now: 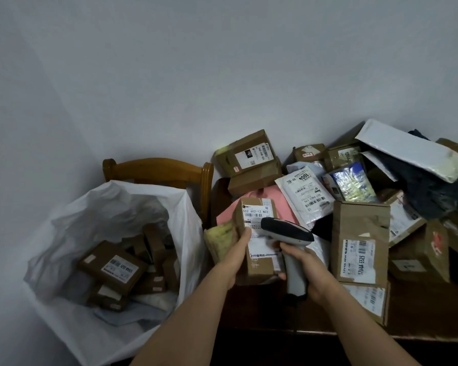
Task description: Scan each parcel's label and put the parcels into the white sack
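My left hand (237, 253) grips a brown cardboard parcel (258, 262) by its left side, label facing up, above the table's left end. My right hand (306, 269) holds a grey handheld scanner (288, 233) by its handle, its dark head lying over the parcel's white label (255, 212). The white sack (72, 225) stands open at the left, below the table, with several brown boxes (114, 266) inside.
A dark wooden table (421, 313) carries a heap of parcels: a tall brown box (360, 244) right of my hands, white mailers (306, 194), a pink mailer (226, 215), and more boxes (249, 157) against the wall. A wooden chair back (156, 169) rises behind the sack.
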